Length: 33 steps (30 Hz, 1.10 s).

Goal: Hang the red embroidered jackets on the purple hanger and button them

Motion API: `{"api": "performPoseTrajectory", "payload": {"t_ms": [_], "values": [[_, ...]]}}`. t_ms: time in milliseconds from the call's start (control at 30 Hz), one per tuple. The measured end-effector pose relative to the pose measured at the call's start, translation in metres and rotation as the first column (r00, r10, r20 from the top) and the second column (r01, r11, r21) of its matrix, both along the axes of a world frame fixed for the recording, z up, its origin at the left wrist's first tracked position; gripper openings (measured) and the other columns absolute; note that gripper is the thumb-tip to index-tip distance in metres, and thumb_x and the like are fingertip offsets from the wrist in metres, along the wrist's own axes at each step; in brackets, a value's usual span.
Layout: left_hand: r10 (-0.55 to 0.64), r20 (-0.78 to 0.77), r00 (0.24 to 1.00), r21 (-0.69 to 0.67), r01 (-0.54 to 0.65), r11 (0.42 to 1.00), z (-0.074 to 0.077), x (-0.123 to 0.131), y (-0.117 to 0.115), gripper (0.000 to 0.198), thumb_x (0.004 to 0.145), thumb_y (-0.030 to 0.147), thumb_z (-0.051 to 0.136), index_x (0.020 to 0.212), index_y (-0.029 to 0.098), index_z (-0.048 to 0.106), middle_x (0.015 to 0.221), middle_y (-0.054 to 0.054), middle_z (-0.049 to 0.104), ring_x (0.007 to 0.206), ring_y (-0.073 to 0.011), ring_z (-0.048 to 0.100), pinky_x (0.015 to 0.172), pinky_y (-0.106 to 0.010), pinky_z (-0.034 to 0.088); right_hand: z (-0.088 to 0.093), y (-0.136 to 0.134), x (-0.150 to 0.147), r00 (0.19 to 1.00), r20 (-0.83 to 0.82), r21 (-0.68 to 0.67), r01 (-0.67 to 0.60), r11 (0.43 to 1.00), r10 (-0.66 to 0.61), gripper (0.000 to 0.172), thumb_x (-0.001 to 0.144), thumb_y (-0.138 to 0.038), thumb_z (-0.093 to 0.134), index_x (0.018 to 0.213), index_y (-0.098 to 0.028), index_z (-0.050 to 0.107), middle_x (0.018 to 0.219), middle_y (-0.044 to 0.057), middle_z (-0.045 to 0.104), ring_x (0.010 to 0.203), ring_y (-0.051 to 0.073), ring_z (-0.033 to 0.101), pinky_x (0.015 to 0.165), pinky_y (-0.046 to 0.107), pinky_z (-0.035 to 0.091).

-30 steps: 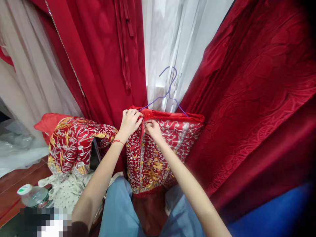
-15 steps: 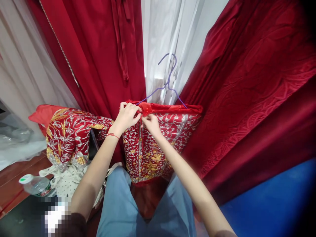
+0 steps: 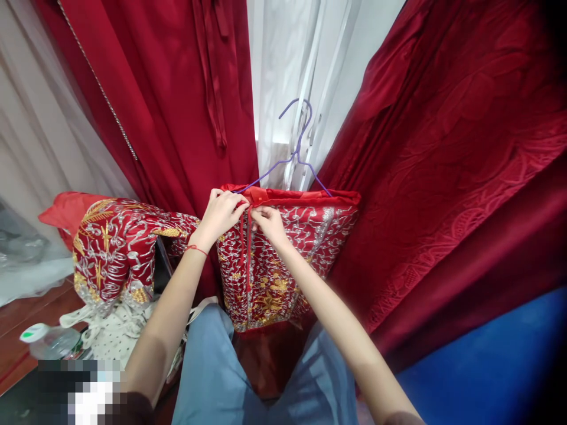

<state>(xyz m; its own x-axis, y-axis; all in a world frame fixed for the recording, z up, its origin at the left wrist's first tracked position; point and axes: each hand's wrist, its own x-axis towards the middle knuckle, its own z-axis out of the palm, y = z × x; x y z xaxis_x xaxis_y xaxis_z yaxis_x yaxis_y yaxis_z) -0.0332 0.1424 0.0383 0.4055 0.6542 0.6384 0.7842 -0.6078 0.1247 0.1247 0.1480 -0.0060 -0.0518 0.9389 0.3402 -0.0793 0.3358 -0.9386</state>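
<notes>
Blue trousers [image 3: 206, 366] cover the person's parted knees, nearest the eye. To the left lies a clear bottle [image 3: 55, 341] with a white cap, beside a pale dotted cloth [image 3: 117, 333]. Just beyond the cloth sits an embroidered red jacket [image 3: 113, 248], worked in silver and gold. In front of the knees, at the middle, an embroidered red skirt [image 3: 274, 265] stands nearly upright, its plain red band uppermost.

The left hand [image 3: 225, 211], with a red string [image 3: 196, 249] round its wrist, is bent over the band, fingers curled and closed on the skirt's edge. The right hand [image 3: 271, 224] is just beside it, thumb and forefinger pinched together on a thin red ribbon [image 3: 249, 260] that hangs down the skirt's front. A purple hanger [image 3: 297, 154] rises from the band. Farther back, red cloth [image 3: 177, 88] hangs to the left and patterned red cloth [image 3: 452, 153] to the right, with white cloth [image 3: 281, 65] between them.
</notes>
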Motion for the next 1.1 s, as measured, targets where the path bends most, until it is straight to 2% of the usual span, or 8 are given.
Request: {"api": "performPoseTrajectory", "payload": {"t_ms": [267, 400, 533, 733, 800, 867, 1000, 1100], "values": [[0.018, 0.019, 1.0, 0.032, -0.018, 0.999, -0.001, 0.003, -0.006, 0.025, 0.099, 0.031, 0.045, 0.096, 0.021, 0.068, 0.104, -0.006, 0.075, 0.098, -0.0241, 0.064, 0.093, -0.043, 0.033, -0.006, -0.006, -0.006, 0.997, -0.071, 0.051, 0.012, 0.999, -0.008, 0.023, 0.071, -0.039, 0.068, 0.067, -0.019, 0.058, 0.056, -0.004, 0.059, 0.045, 0.01, 0.055, 0.052, 0.023, 0.043], [0.087, 0.086, 0.992, 0.038, -0.091, 0.995, 0.0, 0.008, -0.007, 0.024, 0.099, 0.03, 0.045, 0.094, 0.021, 0.067, 0.102, -0.007, 0.075, 0.095, -0.0232, 0.063, 0.093, -0.041, 0.035, -0.029, -0.009, -0.014, 0.994, -0.027, -0.012, 0.109, 0.994, -0.11, 0.023, 0.074, -0.041, 0.066, 0.068, -0.021, 0.057, 0.052, -0.003, 0.059, 0.047, 0.014, 0.057, 0.056, 0.027, 0.048], [0.102, 0.115, 0.988, 0.041, -0.107, 0.993, -0.001, 0.009, -0.006, 0.024, 0.099, 0.029, 0.044, 0.092, 0.021, 0.066, 0.102, -0.006, 0.075, 0.093, -0.0227, 0.063, 0.093, -0.042, 0.035, -0.054, -0.016, -0.017, 0.987, -0.057, -0.079, 0.147, 0.986, -0.151, 0.029, 0.07, -0.047, 0.072, 0.068, -0.024, 0.055, 0.062, -0.002, 0.065, 0.055, 0.017, 0.06, 0.055, 0.03, 0.051], [0.087, 0.168, 0.982, 0.08, -0.101, 0.992, -0.011, 0.012, -0.003, 0.025, 0.1, 0.03, 0.042, 0.094, 0.022, 0.065, 0.104, -0.006, 0.074, 0.099, -0.0234, 0.062, 0.097, -0.043, 0.033, -0.07, -0.016, -0.024, 0.976, -0.077, -0.128, 0.195, 0.972, -0.206, 0.036, 0.077, -0.05, 0.068, 0.059, -0.025, 0.049, 0.047, -0.003, 0.055, 0.048, 0.016, 0.055, 0.059, 0.032, 0.053], [0.095, 0.191, 0.977, 0.1, -0.116, 0.988, -0.013, 0.012, -0.003, 0.026, 0.101, 0.031, 0.041, 0.096, 0.022, 0.065, 0.104, -0.006, 0.074, 0.1, -0.0238, 0.062, 0.098, -0.043, 0.034, -0.083, -0.014, -0.03, 0.97, -0.016, -0.166, 0.236, 0.957, -0.242, 0.037, 0.079, -0.05, 0.065, 0.058, -0.025, 0.049, 0.046, -0.003, 0.053, 0.047, 0.016, 0.054, 0.057, 0.031, 0.053], [0.116, 0.22, 0.969, 0.128, -0.146, 0.981, -0.014, 0.01, -0.003, 0.026, 0.101, 0.032, 0.041, 0.097, 0.022, 0.065, 0.104, -0.008, 0.073, 0.102, -0.0246, 0.061, 0.099, -0.044, 0.034, -0.103, -0.015, -0.035, 0.955, 0.159, -0.179, 0.277, 0.944, -0.251, 0.039, 0.082, -0.052, 0.061, 0.057, -0.025, 0.048, 0.045, -0.004, 0.052, 0.044, 0.016, 0.053, 0.051, 0.031, 0.051], [0.148, 0.239, 0.96, 0.137, -0.184, 0.973, -0.02, 0.0, -0.005, 0.025, 0.1, 0.032, 0.042, 0.097, 0.021, 0.065, 0.103, -0.008, 0.072, 0.104, -0.0249, 0.059, 0.101, -0.044, 0.033, -0.14, -0.028, -0.033, 0.874, 0.436, -0.085, 0.275, 0.958, -0.212, 0.051, 0.09, -0.052, 0.05, 0.047, -0.025, 0.042, 0.043, -0.003, 0.05, 0.044, 0.016, 0.053, 0.05, 0.032, 0.051], [0.152, 0.269, 0.951, 0.131, -0.192, 0.972, -0.025, -0.007, -0.009, 0.024, 0.099, 0.032, 0.042, 0.097, 0.022, 0.064, 0.104, -0.008, 0.07, 0.108, -0.0246, 0.058, 0.103, -0.044, 0.033, -0.141, -0.038, -0.004, 0.722, 0.594, 0.232, 0.268, 0.935, -0.355, 0.042, 0.089, -0.04, 0.049, 0.051, -0.023, 0.053, 0.05, -0.002, 0.057, 0.052, 0.016, 0.058, 0.05, 0.029, 0.051]]}}
